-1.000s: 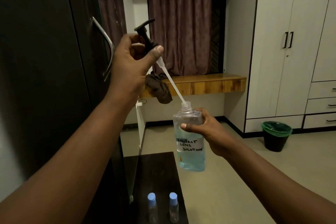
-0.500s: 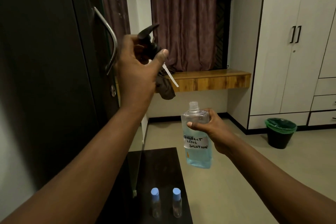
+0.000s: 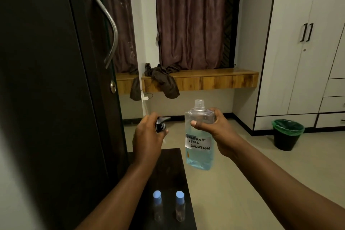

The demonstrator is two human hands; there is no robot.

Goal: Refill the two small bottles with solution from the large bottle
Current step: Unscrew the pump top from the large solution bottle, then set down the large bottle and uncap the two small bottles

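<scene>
Two small bottles capped, big bottle open

Right hand (image 3: 220, 132) grips the big bottle (image 3: 200, 136), centre frame, handwritten label "CONTACT LENS SOLUTION". Left hand (image 3: 147, 140) clasps the pump (image 3: 160, 125). Small bottles (image 3: 157, 205) (image 3: 180, 205) stand bottom centre on the table (image 3: 168, 164)

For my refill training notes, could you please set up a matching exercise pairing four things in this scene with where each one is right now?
Things:
1. pump head
2. large bottle
3. two small bottles
4. bin

Places:
A. standing capped on the dark table
B. on the floor by the white wardrobe
C. held in the left hand
D. held open-necked in the right hand

Pairs: 1-C, 2-D, 3-A, 4-B
</scene>
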